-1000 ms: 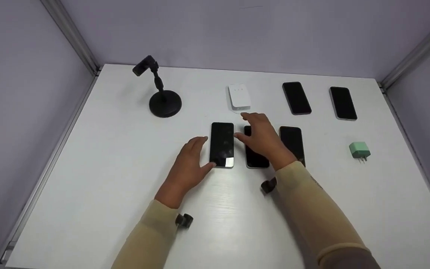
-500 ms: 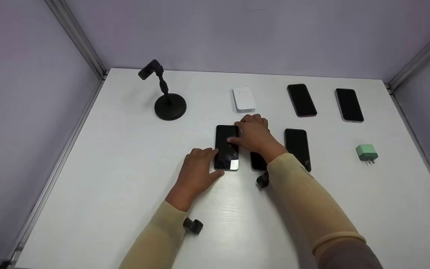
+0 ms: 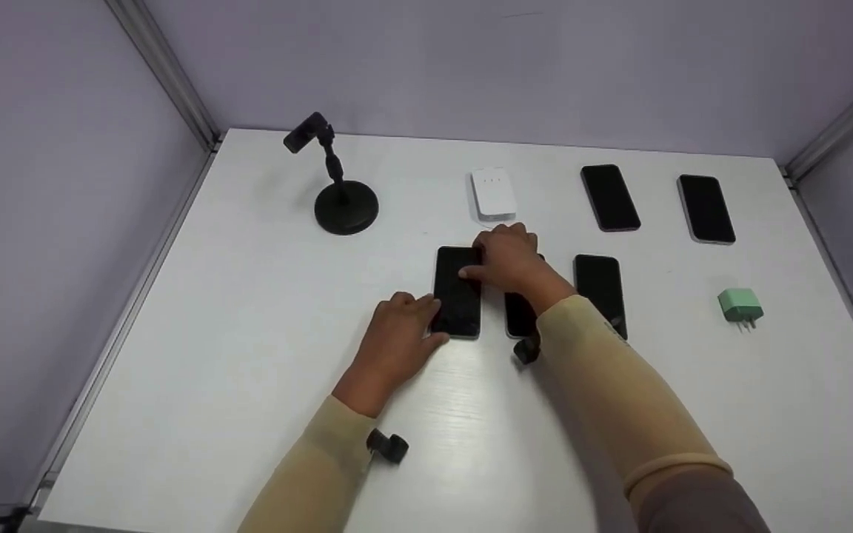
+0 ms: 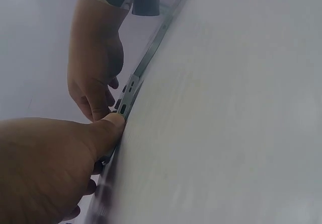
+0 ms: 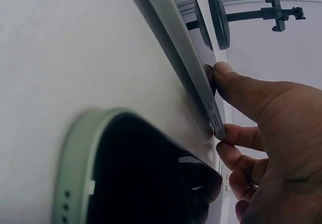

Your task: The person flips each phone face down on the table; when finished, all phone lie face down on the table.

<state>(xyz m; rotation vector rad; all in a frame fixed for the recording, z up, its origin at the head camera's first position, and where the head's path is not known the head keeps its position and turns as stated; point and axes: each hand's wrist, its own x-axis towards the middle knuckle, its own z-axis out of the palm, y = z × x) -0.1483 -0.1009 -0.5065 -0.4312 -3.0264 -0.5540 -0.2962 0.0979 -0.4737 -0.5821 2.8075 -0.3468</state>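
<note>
A black-screened smartphone (image 3: pixel 458 303) is at mid-table, held by both hands. My left hand (image 3: pixel 397 344) grips its lower left corner, fingers along the side and thumb by the bottom edge. At the upper right corner, my right hand (image 3: pixel 512 263) pinches it, thumb over the screen and fingers curled at the edge. The right wrist view shows the phone's grey side edge (image 5: pixel 186 53) with a shadow beside it. Partly under the right forearm lies a second smartphone (image 3: pixel 520 314); its pale green frame (image 5: pixel 75 158) shows close up in that view.
Farther right lies another smartphone (image 3: pixel 600 292), with two more behind, one at the back (image 3: pixel 610 198) and one at the far right (image 3: pixel 706 209). A white box-shaped device (image 3: pixel 494 193), a black phone stand (image 3: pixel 346 207) and a green plug charger (image 3: pixel 740 306) stand around them.
My right hand has come down and left from over the second smartphone onto the first one's corner. My left hand has closed in on its lower left corner. The bright screen reflection has vanished.
</note>
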